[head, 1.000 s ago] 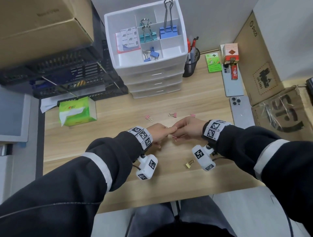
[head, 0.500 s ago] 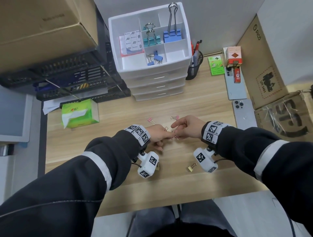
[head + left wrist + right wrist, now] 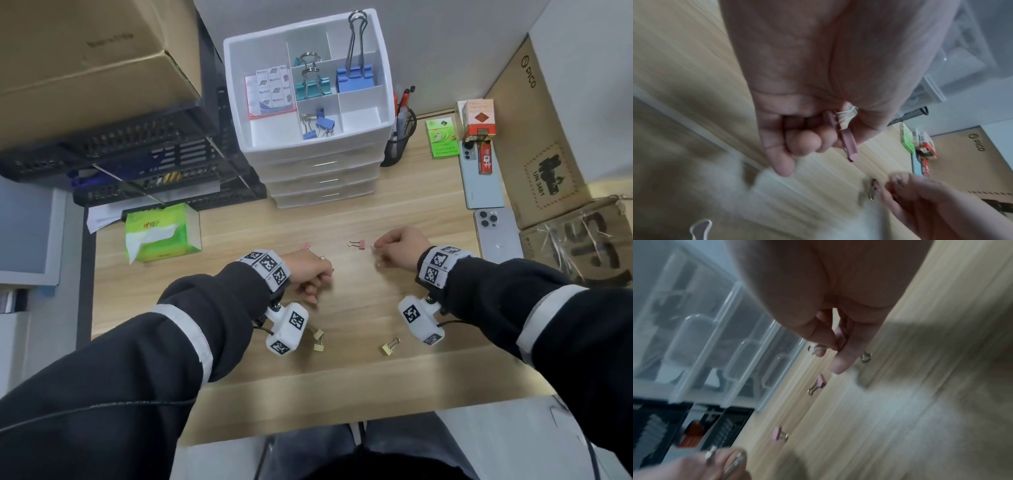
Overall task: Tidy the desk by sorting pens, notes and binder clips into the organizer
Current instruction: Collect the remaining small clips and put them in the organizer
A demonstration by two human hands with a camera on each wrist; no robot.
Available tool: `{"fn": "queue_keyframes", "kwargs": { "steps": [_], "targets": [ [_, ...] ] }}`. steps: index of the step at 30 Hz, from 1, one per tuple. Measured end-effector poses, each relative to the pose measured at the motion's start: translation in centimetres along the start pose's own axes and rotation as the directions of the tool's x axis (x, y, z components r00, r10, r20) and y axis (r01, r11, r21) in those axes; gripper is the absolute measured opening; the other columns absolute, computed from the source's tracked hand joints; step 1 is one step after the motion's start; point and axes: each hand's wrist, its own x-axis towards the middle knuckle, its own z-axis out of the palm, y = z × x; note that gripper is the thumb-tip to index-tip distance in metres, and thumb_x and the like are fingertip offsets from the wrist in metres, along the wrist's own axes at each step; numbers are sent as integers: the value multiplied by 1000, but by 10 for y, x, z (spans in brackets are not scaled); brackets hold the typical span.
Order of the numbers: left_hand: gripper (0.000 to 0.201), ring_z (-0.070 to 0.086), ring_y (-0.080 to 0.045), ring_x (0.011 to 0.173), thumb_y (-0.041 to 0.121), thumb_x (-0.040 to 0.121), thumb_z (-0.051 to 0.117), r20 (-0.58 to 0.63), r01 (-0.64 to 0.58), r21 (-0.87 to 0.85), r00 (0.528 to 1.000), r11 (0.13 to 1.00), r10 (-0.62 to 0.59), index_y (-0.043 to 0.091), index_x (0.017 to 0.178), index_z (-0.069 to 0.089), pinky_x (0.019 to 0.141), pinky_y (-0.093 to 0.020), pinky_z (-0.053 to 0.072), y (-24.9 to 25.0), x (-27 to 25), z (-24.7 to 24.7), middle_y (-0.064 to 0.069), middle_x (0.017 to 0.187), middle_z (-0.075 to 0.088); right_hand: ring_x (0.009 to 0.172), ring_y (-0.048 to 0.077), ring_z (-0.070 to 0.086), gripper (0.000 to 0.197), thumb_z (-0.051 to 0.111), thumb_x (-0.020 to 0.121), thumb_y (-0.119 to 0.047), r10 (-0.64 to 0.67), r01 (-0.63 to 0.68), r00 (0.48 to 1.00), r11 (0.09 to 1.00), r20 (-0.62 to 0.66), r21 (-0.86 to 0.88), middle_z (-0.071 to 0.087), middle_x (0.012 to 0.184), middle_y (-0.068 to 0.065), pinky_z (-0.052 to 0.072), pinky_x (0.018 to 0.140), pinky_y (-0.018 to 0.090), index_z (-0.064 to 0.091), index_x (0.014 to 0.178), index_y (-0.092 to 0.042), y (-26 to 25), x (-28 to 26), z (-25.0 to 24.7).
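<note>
Wooden desk [image 3: 342, 219] carried a white organizer [image 3: 385, 102] at its back edge, whose top tray held notes [image 3: 270, 90] and teal and blue clips in separate compartments. Left hand [image 3: 310, 270], fingers curled, gripped pink clips [image 3: 846, 142]; their number could not be made out. Right hand [image 3: 399, 246] pinched one pink clip [image 3: 839, 335] between thumb and finger, mostly hidden. Two further pink clips lay loose: one [image 3: 356, 244] just beside the right hand, one [image 3: 306, 246] partly hidden behind the left. Gold clips [image 3: 390, 346] lay nearer the desk's front edge, some partly hidden by the wrist camera. Both wrist views were motion-blurred.
</note>
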Motion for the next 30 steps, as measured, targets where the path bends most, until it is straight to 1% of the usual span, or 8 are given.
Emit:
{"fn": "queue_keyframes", "kwargs": {
  "steps": [3,6,10,15,19,21,25,30],
  "targets": [
    [29,51,-18,40,5,91,45,-3,-33,13,999,999,33,7,63,49,51,-26,51,-1,-1,-11,-3,44,47,53,28,60,25,46,96,4,191,-186,981,961,-7,205,64,78,25,57,50,31,60,75,1,0,10,-15],
    [31,62,-21,48,0,90,45,-58,-110,-50,993,993,107,2,61,56,53,-26,55,-3,3,-21,-9,54,63,34,20,50,35,41,91,4,286,-271,958,918,-11,288,58,57,17,37,34,17,55,60,-1,10,17,-27],
    [26,55,-25,41,-5,72,32,-39,-132,-320,991,938,126,5,52,46,56,-32,56,-2,3,-28,-12,48,53,46,20,44,30,53,85,-29,282,-247,957,918,-71,312,55,64,10,34,45,24,55,61,-11,14,23,-34],
    [23,45,-19,33,2,52,32,35,-142,-402,985,905,170,11,35,44,46,-26,51,14,-3,-29,-7,40,40,74,23,63,22,71,73,-30,88,-132,966,976,-243,-172,66,83,4,55,69,35,57,84,-17,25,26,-28],
    [36,46,-15,33,-15,87,31,-110,-190,-357,981,915,161,6,64,47,43,-26,48,20,6,-34,-7,48,44,74,24,63,36,70,63,-42,37,-118,976,916,-214,-383,63,82,1,55,67,35,53,89,-23,23,27,-25],
    [38,41,-17,34,-18,86,21,-68,-213,-432,977,876,203,4,65,44,44,-25,46,20,7,-34,-6,44,40,71,24,61,31,67,68,-41,-16,-95,979,844,-201,-529,62,80,2,51,61,32,54,87,-21,17,29,-24],
    [29,36,-19,42,5,88,34,-28,-159,-469,986,868,166,3,63,49,52,-29,47,24,2,-34,-6,50,35,69,24,64,20,67,72,-30,-6,-97,987,770,-160,-631,68,81,6,58,66,34,62,83,-14,7,33,-18],
    [45,37,-17,45,30,101,41,-5,-132,-431,990,893,143,9,62,47,50,-28,47,21,4,-40,-3,55,36,72,28,61,27,55,81,-34,24,-103,986,870,-168,-481,66,79,8,47,64,31,63,80,-8,-3,38,-14]
  ]
}}
